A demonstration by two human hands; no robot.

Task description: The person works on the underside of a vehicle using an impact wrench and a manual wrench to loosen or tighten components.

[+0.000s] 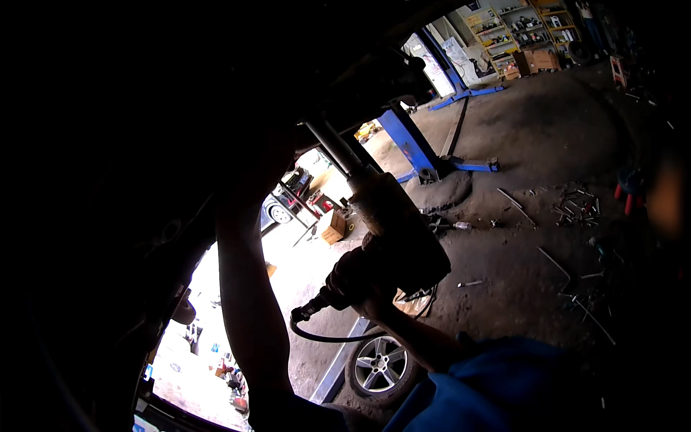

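Observation:
A large air impact wrench (403, 230) hangs at a tilt in the middle of the view, mostly in silhouette. My right hand (356, 277) is wrapped round its handle, with the forearm rising from a blue sleeve. From the handle's lower end curves a black air hose (324, 337). A long metal socket extension (332, 146) runs from the wrench's nose up to the dark vehicle underside (338, 79); what its tip touches is too dark to make out. My left forearm (248, 302) reaches up at the left, and my left hand (248, 176) is lost in shadow, its fingers hidden.
Beyond the wrench stands a blue lift post (410, 140) with floor arms. A wheel (381, 366) lies below my right forearm. Loose tools (576, 205) are scattered over the dirty floor at right. Farther off are a cardboard box (331, 227), a parked car (284, 205) and shelves (497, 32).

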